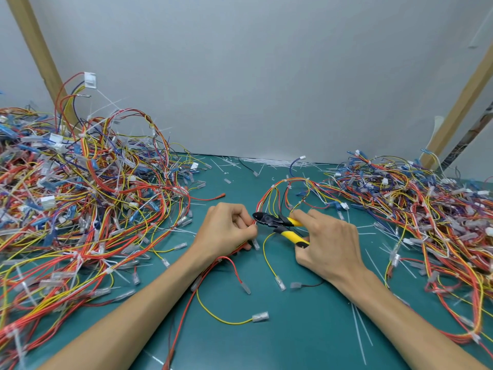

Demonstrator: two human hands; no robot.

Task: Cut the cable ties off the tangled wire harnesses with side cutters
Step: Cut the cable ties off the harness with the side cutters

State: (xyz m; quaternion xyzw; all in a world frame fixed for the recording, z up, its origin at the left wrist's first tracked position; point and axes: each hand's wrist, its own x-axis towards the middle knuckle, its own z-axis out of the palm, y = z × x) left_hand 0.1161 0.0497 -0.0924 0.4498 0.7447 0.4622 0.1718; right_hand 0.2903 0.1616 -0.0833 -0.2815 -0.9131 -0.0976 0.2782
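Note:
My left hand (225,229) pinches a bundle of red and yellow wires, one wire harness (280,186) that loops up over the green mat. My right hand (329,243) grips the yellow handles of the side cutters (280,224). Their black jaws point left and sit right at my left fingertips, against the wires held there. The cable tie at the jaws is hidden by my fingers. Loose ends of this harness with clear terminals trail toward me between my forearms.
A tall tangled pile of harnesses (80,198) fills the left side, and a lower pile (426,209) covers the right. Cut white cable ties (269,162) lie along the back wall and on the green mat (293,337). Wooden posts lean at both sides.

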